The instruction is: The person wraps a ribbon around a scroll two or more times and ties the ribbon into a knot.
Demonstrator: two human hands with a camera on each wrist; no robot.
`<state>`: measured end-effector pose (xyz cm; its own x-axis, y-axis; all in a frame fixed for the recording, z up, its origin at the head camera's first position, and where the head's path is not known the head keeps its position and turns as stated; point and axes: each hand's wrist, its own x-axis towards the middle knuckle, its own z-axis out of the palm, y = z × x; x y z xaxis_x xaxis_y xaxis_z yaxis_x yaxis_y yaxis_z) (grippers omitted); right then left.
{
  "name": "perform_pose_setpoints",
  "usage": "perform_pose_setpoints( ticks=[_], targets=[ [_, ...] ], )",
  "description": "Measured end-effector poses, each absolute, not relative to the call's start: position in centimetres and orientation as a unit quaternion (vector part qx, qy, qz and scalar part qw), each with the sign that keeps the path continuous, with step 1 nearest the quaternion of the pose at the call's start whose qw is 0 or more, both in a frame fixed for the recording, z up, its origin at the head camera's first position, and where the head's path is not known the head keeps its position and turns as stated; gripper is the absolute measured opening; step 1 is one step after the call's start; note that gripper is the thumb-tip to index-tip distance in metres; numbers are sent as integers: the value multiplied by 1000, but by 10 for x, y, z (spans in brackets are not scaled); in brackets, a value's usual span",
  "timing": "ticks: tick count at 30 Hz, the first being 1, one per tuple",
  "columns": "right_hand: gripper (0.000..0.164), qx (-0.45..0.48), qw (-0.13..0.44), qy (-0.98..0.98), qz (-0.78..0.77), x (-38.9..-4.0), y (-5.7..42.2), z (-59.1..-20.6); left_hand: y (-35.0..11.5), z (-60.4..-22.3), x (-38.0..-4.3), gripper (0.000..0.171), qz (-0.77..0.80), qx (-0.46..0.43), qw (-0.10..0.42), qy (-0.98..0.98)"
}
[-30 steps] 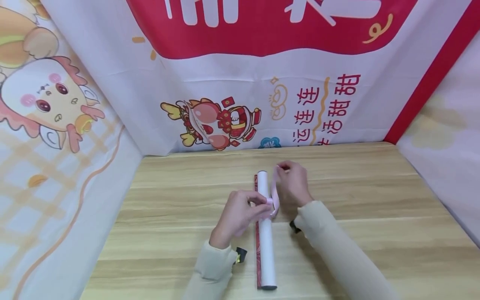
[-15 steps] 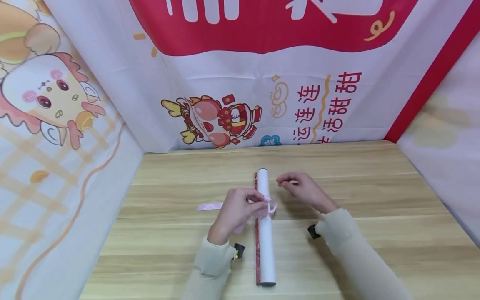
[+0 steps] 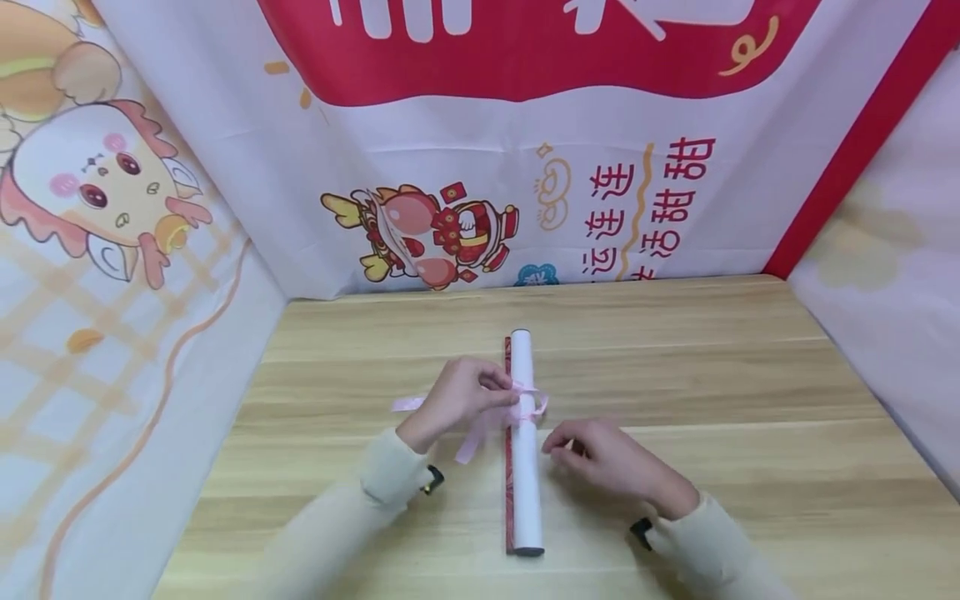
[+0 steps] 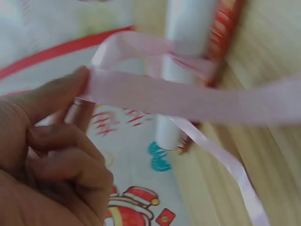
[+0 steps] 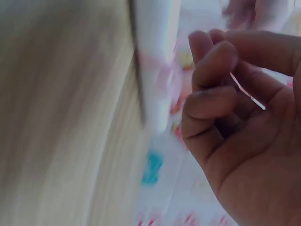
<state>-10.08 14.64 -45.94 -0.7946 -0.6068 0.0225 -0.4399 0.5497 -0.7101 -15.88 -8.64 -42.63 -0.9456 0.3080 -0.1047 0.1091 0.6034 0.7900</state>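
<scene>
A white rolled scroll (image 3: 527, 492) with dark end caps lies lengthwise on the table, a red patterned strip (image 3: 510, 492) along its left side. Pink ribbon (image 4: 188, 101) goes round its middle, forming a loop. My left hand (image 3: 463, 393), just left of the scroll, pinches that loop between thumb and fingertips. Two ribbon tails stretch leftward past this hand, one end (image 3: 408, 404) flat on the wood. To the right of the scroll, my right hand (image 3: 606, 457) hovers with loosely curled fingers and nothing in them; the right wrist view shows its palm (image 5: 263, 165).
The wood-grain table (image 3: 750, 417) extends widely on both sides. A white printed cloth (image 3: 465, 142) with red lettering and cartoon figures hangs behind it. Further cloth panels (image 3: 892, 333) border the left and right edges. Small black wrist cameras (image 3: 642, 533) hang by the cuffs.
The right hand has let go of a ribbon tail, which now lies to the left, and has drawn back toward me. Still pinching the ribbon, the left hand has shifted slightly left.
</scene>
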Motion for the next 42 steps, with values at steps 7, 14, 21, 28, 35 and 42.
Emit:
perform_pose_setpoints(
  ticks=[7,14,21,28,35,42],
  targets=[
    [32,-443,52,865,-229,-77,78,-461,-88,-428,-179,18,442,105,191,870],
    [71,-385,120,906,-125,-88,20,-463,-90,-434,-179,18,449,58,236,860],
    [82,-323,180,922,-118,-99,-5,-459,-94,-436,-176,20,447,57,239,860],
    [66,-313,208,922,-95,-111,-16,-446,-99,-431,-177,20,440,58,234,865],
    [39,-269,189,940,-87,-120,-25,-453,-104,-430,-179,21,447,60,238,860],
    [59,-261,170,947,-75,-123,-25,-456,-102,-425,-180,20,435,59,234,868]
  ],
)
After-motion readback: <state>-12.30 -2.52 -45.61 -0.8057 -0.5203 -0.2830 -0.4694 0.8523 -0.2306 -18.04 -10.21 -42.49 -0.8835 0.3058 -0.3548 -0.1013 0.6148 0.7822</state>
